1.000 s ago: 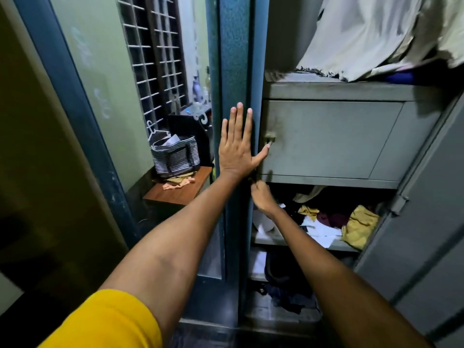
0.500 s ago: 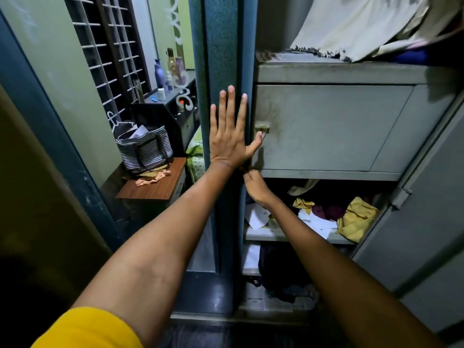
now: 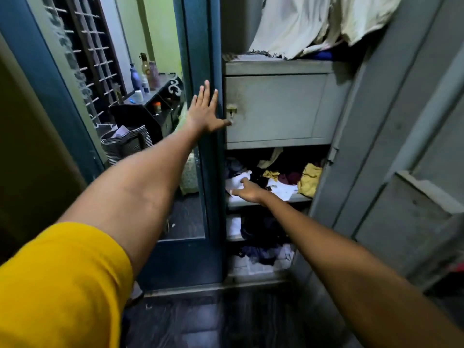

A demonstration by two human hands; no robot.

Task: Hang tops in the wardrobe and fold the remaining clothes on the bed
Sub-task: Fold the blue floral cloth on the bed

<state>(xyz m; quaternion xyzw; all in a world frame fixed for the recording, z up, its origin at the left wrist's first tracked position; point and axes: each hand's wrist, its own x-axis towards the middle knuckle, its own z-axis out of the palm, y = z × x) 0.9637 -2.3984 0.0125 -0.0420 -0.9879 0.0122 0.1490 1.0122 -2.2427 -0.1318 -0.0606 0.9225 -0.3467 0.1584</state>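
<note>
Dark floor (image 3: 190, 320) runs up to an open grey steel wardrobe (image 3: 276, 109), leaving standing room in front of it. Its right door (image 3: 411, 172) stands swung outward; the blue left door (image 3: 200, 46) stands nearly edge-on, with a mirror panel on its face.

Left hand (image 3: 204, 113) lies flat on the blue door's edge, fingers straight and spread, thumb reaching toward the keyhole (image 3: 231, 110) of the closed locker.

Right hand (image 3: 247, 190) reaches into the shelf (image 3: 251, 202) below the locker, fingers extended and touching white cloth (image 3: 237, 179); whether it grips the cloth cannot be told.

That shelf holds a loose heap: yellow garments (image 3: 310, 179), a maroon piece (image 3: 288, 177), white items. Lower shelves hold dark clothes (image 3: 261, 229) and paper, unfolded. Above the locker, cream fabric (image 3: 313, 21) hangs crumpled over the ledge.

Left of the wardrobe stand a striped bag (image 3: 125, 144) and a dark dresser (image 3: 155, 106) carrying bottles, below a barred window (image 3: 88, 46).
</note>
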